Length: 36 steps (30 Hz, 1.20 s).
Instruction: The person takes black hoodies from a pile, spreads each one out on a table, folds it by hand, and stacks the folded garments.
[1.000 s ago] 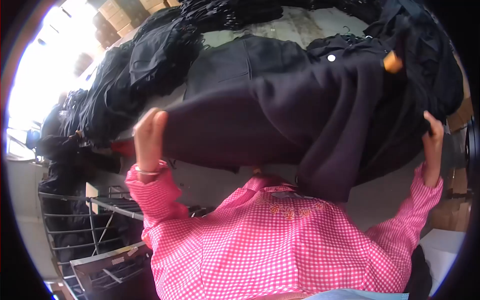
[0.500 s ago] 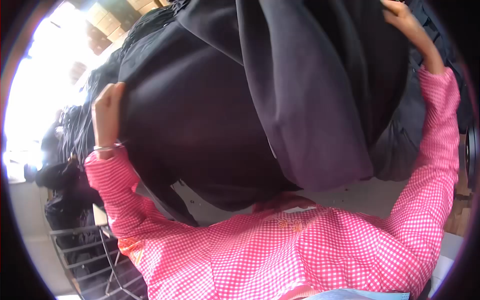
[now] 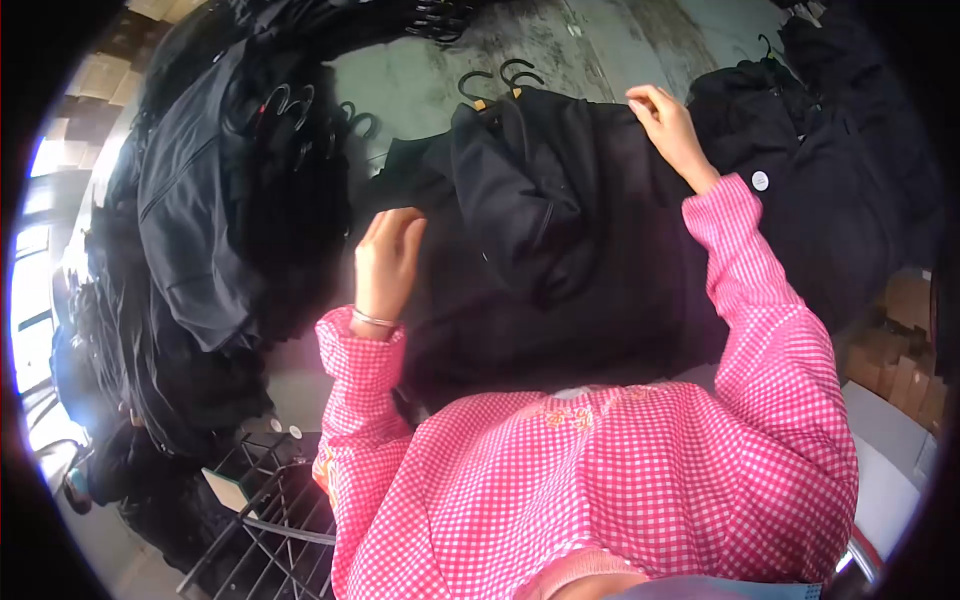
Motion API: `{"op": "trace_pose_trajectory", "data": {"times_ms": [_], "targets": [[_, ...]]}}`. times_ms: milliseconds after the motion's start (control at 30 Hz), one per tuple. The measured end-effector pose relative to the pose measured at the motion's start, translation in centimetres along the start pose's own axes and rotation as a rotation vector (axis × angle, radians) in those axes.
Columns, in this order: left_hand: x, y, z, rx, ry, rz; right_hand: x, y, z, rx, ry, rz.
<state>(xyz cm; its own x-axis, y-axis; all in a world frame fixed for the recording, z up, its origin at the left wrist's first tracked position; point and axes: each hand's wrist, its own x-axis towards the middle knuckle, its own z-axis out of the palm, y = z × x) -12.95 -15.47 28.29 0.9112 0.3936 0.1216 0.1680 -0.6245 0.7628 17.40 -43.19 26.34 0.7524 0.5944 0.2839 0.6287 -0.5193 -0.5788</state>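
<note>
A black hooded garment (image 3: pixel 600 310) lies spread in front of me, its hood (image 3: pixel 530 210) bunched in the upper middle. Two black hooks of clothes hangers (image 3: pixel 508 82) stick out above its neck. At the garment's left side is my left hand (image 3: pixel 388 262), fingers loosely bent, with no cloth visible in its grasp. Over the garment's upper right shoulder, my right hand (image 3: pixel 672 135) has its fingers partly stretched and apart, holding nothing that I can see. Whether either hand touches the cloth is unclear.
Black garments on hangers are piled at the left (image 3: pixel 200 220), and more dark garments (image 3: pixel 830 190) lie at the right. Behind is a worn greenish surface (image 3: pixel 560 40). A dark metal rack (image 3: pixel 270 510) stands lower left, with cardboard boxes (image 3: pixel 895 350) at the right.
Both hands were wide apart with the dark cloth lifted and stretched between them. Now the garment lies down, and the hands are closer together and off the cloth's edges. The view has shifted.
</note>
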Motion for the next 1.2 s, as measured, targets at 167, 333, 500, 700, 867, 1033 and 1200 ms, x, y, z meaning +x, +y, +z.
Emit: {"op": "trace_pose_trajectory", "data": {"times_ms": [167, 333, 500, 700, 867, 1033, 1200], "targets": [[3.6, 3.9, 2.4, -0.115, -0.032, 0.221, -3.4, -10.1, -1.2, 0.235, -0.404, 0.167], [3.5, 3.4, 4.8, -0.062, 0.062, 0.259, -1.5, -13.3, 3.7, 0.256, -0.303, -0.134], [1.0, 5.0, 3.8, -0.295, 0.044, -0.048, -0.5, -11.1, 5.8, 0.036, -0.742, 0.004], [4.6, 7.3, 3.7, -0.453, 0.05, 0.035, -1.3, -10.6, 0.8, 0.574, -0.564, 0.188], [8.6, 4.6, 10.7, 0.248, -0.349, 0.342, -10.7, -10.0, -2.5, 0.234, -0.654, 0.193], [9.4, 6.7, 11.5, 0.486, -0.879, 0.289, -18.4, -11.7, 1.6, 0.175, -0.65, 0.422], [11.8, 7.7, 8.0, 0.469, -1.253, 0.149, -17.5, -11.9, 1.1, 0.451, -0.33, 0.351]]}}
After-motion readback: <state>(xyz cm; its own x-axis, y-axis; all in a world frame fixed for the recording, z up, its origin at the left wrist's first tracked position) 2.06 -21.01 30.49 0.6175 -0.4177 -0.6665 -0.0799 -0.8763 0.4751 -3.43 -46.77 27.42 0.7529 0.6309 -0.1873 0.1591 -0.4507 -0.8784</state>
